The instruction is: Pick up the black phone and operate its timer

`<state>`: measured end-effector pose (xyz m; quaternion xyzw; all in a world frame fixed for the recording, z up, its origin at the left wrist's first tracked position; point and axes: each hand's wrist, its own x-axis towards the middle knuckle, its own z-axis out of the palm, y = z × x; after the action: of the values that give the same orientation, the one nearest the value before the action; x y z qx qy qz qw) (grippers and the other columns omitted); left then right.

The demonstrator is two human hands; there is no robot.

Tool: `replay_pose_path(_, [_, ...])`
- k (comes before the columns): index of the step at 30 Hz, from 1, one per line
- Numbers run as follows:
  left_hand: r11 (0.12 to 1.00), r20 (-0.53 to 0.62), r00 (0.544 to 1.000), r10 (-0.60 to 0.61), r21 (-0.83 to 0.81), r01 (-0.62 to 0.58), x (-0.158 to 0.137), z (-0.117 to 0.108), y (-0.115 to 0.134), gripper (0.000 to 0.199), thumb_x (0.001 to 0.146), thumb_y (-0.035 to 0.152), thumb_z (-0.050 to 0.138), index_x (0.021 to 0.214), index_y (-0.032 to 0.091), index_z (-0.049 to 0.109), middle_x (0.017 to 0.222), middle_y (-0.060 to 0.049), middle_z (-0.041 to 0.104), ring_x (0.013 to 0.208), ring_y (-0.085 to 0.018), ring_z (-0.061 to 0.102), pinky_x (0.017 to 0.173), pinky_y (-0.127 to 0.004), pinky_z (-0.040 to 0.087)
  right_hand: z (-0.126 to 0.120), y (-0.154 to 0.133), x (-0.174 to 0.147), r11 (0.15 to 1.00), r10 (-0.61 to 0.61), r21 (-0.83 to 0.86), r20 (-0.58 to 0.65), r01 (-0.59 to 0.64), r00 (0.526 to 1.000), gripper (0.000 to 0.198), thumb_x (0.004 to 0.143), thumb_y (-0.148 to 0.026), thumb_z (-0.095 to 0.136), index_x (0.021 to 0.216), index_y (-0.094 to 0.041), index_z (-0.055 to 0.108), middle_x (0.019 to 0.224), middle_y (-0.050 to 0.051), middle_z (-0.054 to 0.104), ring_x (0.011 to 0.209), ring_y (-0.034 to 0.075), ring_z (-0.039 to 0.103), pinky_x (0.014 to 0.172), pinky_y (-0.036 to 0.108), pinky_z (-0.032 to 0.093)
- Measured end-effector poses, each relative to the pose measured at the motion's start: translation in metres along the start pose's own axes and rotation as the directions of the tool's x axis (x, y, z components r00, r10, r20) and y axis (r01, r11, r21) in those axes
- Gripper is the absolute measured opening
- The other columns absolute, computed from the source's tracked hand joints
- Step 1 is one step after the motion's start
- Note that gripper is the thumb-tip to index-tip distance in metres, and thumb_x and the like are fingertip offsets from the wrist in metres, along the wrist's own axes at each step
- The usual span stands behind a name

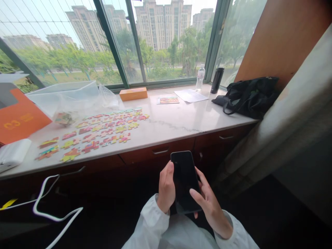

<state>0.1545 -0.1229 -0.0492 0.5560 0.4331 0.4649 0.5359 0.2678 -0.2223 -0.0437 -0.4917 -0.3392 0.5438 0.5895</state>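
Note:
A black phone (184, 180) with a dark screen is held upright in front of me, below the counter's edge. My left hand (166, 188) grips its left side, thumb along the edge. My right hand (209, 204) supports it from the right, thumb resting on the lower screen. Both wrists wear white sleeves. Several colourful jigsaw pieces (98, 133) lie spread on the pale stone window counter (168, 121), well beyond my hands.
On the counter sit a clear plastic bag (75, 97), an orange box (133, 93), a picture card (168, 100), paper sheets (190, 95), a water bottle (200, 77), a dark tumbler (217, 80), and a black bag (249, 95). An orange folder (18, 119) lies left. White cable (49, 207) hangs before the drawers.

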Motion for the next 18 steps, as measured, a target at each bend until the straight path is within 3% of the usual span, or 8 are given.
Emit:
replay_pose_path(7, [0.999,0.062,0.998,-0.032,-0.013,0.033,0.002,-0.002,0.002,0.049,0.096,0.054,0.041,0.099,0.015,0.070,0.094,-0.006,0.071,0.083,-0.019,0.062,0.074,-0.027,0.048,-0.001,0.008,0.003,0.999,0.018,0.039,-0.033,-0.017,0.999,0.085,0.085,-0.052,0.063,0.154,-0.030,0.018,0.116,0.012,0.062,0.060,0.015,0.062,0.033,0.020,0.045])
replay_pose_path(12, [0.999,0.086,0.996,-0.032,-0.038,0.035,0.005,-0.003,0.002,0.050,0.097,0.053,0.041,0.098,0.013,0.070,0.090,-0.007,0.071,0.078,-0.018,0.061,0.072,-0.027,0.047,-0.003,0.010,0.007,0.997,0.028,0.079,-0.008,-0.027,1.000,0.086,0.086,-0.052,0.063,0.155,-0.030,0.017,0.109,0.011,0.064,0.056,0.014,0.061,0.033,0.021,0.045])
replay_pose_path(18, [0.999,0.095,0.995,-0.025,-0.042,0.029,0.008,-0.004,0.002,0.048,0.098,0.051,0.040,0.102,0.013,0.068,0.096,-0.007,0.070,0.083,-0.018,0.061,0.075,-0.027,0.047,-0.005,0.014,0.011,0.990,0.032,0.139,0.000,-0.032,0.999,0.081,0.087,-0.052,0.060,0.153,-0.029,0.019,0.104,0.009,0.064,0.056,0.014,0.063,0.033,0.020,0.046])
